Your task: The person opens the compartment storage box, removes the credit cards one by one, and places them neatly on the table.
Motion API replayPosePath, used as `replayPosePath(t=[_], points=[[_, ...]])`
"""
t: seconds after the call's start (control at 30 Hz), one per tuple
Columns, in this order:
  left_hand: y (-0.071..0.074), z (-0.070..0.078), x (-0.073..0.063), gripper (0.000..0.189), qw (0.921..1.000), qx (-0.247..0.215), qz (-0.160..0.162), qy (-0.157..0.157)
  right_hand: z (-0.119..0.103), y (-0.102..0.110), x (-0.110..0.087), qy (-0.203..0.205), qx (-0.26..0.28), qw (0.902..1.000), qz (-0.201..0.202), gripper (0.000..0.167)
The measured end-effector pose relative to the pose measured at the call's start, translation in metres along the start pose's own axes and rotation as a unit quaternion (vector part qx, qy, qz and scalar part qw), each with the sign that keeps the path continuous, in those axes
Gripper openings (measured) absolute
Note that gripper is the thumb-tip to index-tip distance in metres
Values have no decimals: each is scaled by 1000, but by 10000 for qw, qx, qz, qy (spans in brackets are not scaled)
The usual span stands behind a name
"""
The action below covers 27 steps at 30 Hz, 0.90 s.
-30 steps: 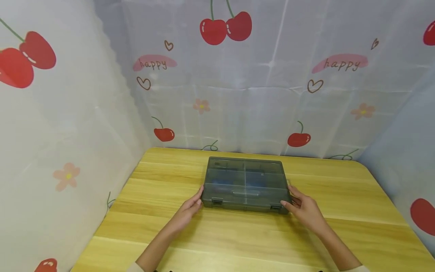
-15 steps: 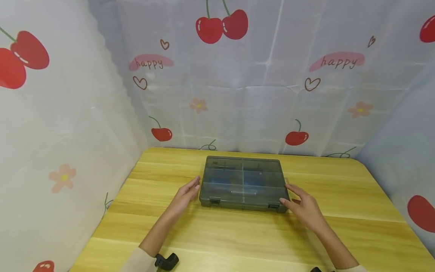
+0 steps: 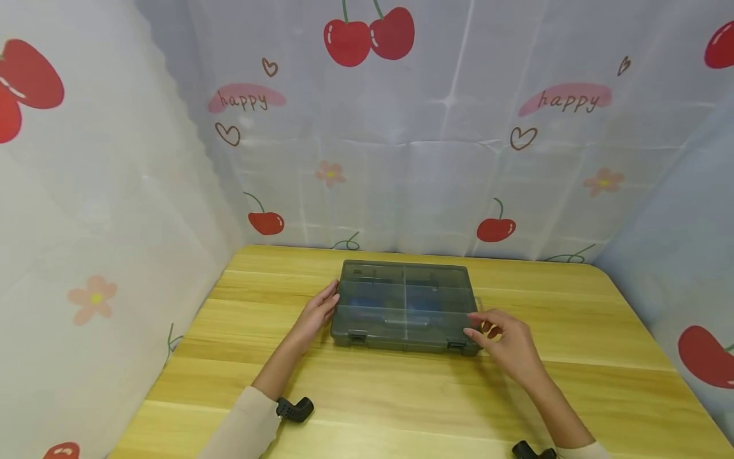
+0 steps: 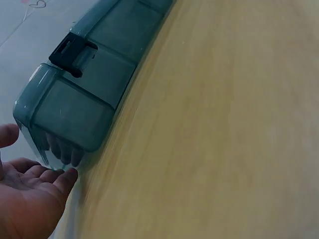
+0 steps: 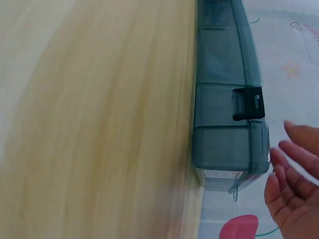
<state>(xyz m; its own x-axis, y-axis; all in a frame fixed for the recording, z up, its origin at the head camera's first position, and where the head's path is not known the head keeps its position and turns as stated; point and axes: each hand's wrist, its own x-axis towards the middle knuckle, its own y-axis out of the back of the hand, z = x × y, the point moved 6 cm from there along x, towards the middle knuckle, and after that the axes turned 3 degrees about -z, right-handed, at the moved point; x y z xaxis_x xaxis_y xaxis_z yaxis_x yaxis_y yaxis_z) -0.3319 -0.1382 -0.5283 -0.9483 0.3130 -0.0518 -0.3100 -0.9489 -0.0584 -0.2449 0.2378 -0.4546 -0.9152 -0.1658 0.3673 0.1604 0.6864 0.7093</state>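
Note:
A closed, see-through dark grey plastic storage box (image 3: pixel 404 331) lies flat on the wooden table, with dividers and blue shapes showing dimly through its lid. Two black latches sit on its front side; one latch (image 4: pixel 74 54) shows in the left wrist view, the other latch (image 5: pixel 248 103) in the right. My left hand (image 3: pixel 312 319) is along the box's left side, fingers extended and fingertips at the wall; contact is hard to tell. At the front right corner is my right hand (image 3: pixel 510 341), fingers loosely bent, thumb and index tips near the lid's edge. Neither hand grips the box.
The wooden table (image 3: pixel 390 401) extends around the box on all sides. A white curtain (image 3: pixel 395 191) printed with cherries, flowers and hearts hangs behind it and along both sides. Black wrist devices (image 3: pixel 295 409) are strapped at the sleeves.
My left hand has left the front left corner, moved away, then come back farther up the left side. My right fingers have shifted from the right side toward the lid's edge.

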Motion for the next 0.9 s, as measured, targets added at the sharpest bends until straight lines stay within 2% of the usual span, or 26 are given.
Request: replayPosePath(t=[0.2,0.57,0.9], points=[[-2,-6,6,64,9997,-167,-164,-91,4,-7,0,278,389,9974,-531,18],[-1,-12,7,63,9997,65,-122,-200,6,-11,3,683,855,9888,-1012,13],[0,-12,5,65,9994,201,-188,-207,2,-16,3,769,714,9894,-1005,15]])
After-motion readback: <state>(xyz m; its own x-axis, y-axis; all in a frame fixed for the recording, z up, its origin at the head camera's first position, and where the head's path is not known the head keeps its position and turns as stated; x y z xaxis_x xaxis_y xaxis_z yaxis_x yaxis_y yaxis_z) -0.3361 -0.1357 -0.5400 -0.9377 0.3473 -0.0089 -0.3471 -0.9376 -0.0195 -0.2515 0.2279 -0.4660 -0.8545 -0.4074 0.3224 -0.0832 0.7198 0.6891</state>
